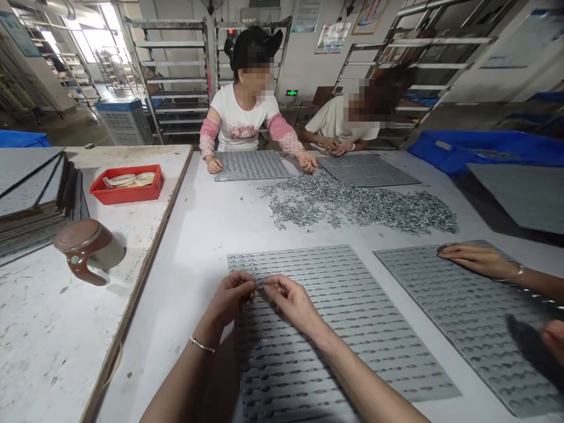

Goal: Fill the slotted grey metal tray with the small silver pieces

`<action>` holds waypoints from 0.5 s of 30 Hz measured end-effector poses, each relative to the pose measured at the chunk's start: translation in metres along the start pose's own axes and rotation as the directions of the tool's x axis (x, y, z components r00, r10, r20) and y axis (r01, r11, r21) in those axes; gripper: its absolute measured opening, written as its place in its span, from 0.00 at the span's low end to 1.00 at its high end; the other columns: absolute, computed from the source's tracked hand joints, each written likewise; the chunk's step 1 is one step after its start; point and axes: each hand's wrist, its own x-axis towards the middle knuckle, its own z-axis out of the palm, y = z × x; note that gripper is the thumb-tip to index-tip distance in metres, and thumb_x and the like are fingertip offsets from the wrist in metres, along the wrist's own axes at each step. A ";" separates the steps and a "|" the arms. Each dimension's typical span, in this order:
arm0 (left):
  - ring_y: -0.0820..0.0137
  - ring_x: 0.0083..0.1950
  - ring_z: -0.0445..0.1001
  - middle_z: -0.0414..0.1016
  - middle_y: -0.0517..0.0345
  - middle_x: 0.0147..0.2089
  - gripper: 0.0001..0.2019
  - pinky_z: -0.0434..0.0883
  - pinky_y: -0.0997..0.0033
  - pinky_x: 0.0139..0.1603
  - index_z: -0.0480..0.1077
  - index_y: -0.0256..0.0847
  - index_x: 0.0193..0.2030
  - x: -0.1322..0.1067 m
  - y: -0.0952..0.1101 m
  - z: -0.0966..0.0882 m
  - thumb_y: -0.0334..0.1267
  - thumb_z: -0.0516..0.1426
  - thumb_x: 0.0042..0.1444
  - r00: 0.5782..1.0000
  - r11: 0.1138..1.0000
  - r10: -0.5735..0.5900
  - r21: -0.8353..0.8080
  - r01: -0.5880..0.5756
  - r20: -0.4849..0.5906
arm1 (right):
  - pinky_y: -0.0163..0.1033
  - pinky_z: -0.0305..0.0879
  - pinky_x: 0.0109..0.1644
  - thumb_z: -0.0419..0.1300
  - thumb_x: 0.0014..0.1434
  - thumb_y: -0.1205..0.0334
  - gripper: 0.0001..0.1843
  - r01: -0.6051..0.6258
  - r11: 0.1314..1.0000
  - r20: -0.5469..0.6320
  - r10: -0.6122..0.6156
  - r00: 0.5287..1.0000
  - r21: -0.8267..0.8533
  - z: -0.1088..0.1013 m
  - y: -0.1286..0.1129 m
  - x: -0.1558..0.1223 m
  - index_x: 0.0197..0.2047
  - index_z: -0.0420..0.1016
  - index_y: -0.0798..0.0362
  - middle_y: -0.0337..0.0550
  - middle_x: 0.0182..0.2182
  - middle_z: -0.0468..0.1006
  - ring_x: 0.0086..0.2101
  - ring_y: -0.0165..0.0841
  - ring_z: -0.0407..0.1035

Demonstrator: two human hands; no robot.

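Observation:
A grey board (343,305) with rows of small shiny metal pieces lies before me on the white table. Over its upper left part, my left hand (231,298) is closed in a pinch, a bracelet on its wrist. My right hand (293,301) pinches close beside it, thumb and fingertips nearly meeting those of the left. A small dark metal piece (259,283) shows between the two sets of fingertips; its exact shape is too small to make out. My forearms cover part of the board's lower rows.
Beyond the board spreads a loose pile of metal pieces (361,202). Two people sit across the table with similar boards. At right, another person's hand (480,259) rests over a neighbouring board (467,317). A lidded mug (103,249) and red tray (127,197) stand left.

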 end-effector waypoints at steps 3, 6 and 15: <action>0.77 0.22 0.64 0.69 0.63 0.21 0.16 0.57 0.76 0.24 0.73 0.37 0.30 -0.004 -0.004 0.010 0.44 0.72 0.44 0.997 0.997 0.018 0.080 -0.024 0.074 | 0.34 0.66 0.27 0.65 0.55 0.39 0.24 -0.066 0.988 0.069 0.057 0.996 0.139 -0.001 -0.013 -0.008 0.40 0.76 0.54 0.38 0.26 0.74 0.26 0.30 0.67; 0.76 0.22 0.63 0.69 0.63 0.20 0.15 0.56 0.75 0.24 0.73 0.37 0.29 -0.006 -0.005 0.012 0.44 0.71 0.46 0.995 0.983 0.052 0.174 -0.066 0.082 | 0.34 0.65 0.27 0.68 0.52 0.40 0.23 -0.132 0.970 0.082 0.118 0.990 0.203 -0.003 -0.015 -0.008 0.36 0.75 0.54 0.36 0.23 0.73 0.24 0.28 0.66; 0.77 0.24 0.62 0.71 0.61 0.26 0.18 0.57 0.76 0.23 0.71 0.38 0.27 0.006 0.000 -0.013 0.51 0.69 0.46 0.963 0.977 0.165 0.170 -0.130 -0.215 | 0.34 0.58 0.32 0.59 0.54 0.63 0.08 -0.053 0.876 0.052 0.089 0.995 -0.479 0.003 0.014 0.002 0.25 0.78 0.51 0.36 0.22 0.77 0.26 0.31 0.69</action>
